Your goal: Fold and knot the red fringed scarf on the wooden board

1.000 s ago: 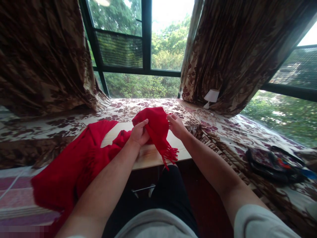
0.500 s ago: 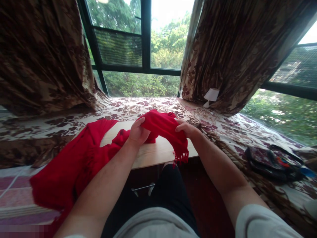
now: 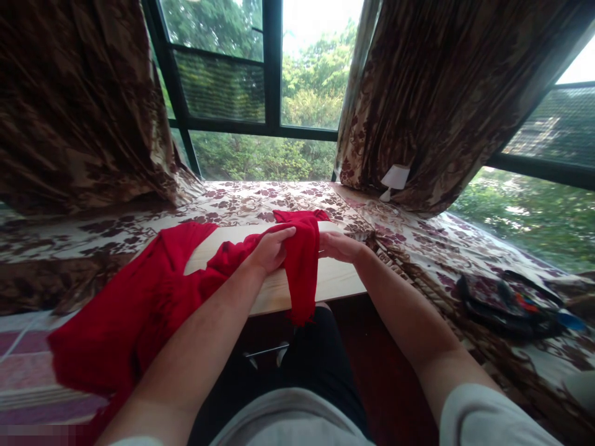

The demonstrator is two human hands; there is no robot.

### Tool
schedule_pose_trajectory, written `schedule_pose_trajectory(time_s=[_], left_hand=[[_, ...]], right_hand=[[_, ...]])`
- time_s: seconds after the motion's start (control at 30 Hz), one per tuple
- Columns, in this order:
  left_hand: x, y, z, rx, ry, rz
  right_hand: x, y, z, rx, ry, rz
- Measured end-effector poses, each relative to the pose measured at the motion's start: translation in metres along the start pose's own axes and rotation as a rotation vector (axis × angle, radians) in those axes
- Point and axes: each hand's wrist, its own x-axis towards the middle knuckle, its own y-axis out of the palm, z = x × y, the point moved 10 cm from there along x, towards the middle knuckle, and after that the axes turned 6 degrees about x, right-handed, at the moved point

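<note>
A fringed red scarf point(image 3: 304, 266) hangs over the front of a pale wooden board, its loose end dropping past the edge. My left hand point(image 3: 273, 249) is closed on the scarf, thumb lying on top of the cloth. At the right edge of the hanging part is my right hand point(image 3: 341, 246), its fingers stretched out straight; the fingertips reach the cloth's edge and are partly hidden there. The rest of the scarf is bunched across the board and spreads in a large heap to the left.
The wooden board point(image 3: 337, 279) lies before me. Beyond it, a floral cloth point(image 3: 242, 197) covers the wide sill under the windows. A small white lamp point(image 3: 396, 178) stands by the right curtain point(image 3: 418, 93). An open black bag point(image 3: 506, 310) lies at the right.
The fringed end has swung left and now hangs straight down between my hands. My right hand has let go of the cloth and straightened its fingers; my left hand shifted slightly right.
</note>
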Motion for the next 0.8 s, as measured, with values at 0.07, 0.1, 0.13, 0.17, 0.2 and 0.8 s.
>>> schedule_pose_trajectory(time_s=[0.07,0.1,0.13,0.17,0.2,0.8], left_hand=[[-0.003,0.006,-0.001,0.028,0.000,0.024],[-0.005,0.009,-0.002,0.033,-0.008,0.040],[-0.008,0.012,-0.002,0.031,-0.019,0.060],[-0.010,0.016,-0.003,0.025,-0.030,0.082],[-0.012,0.019,-0.004,0.020,-0.042,0.102],[-0.003,-0.001,0.049,0.938,0.057,0.199]], right_hand=[[0.002,0.001,0.006,0.046,-0.053,-0.036],[0.002,0.002,0.011,0.059,-0.087,-0.051],[0.001,0.003,0.017,0.065,-0.124,-0.068],[-0.001,0.003,0.024,0.067,-0.158,-0.089],[-0.004,0.002,0.030,0.066,-0.181,-0.109],[0.022,-0.047,-0.037,0.045,0.173,-0.243]])
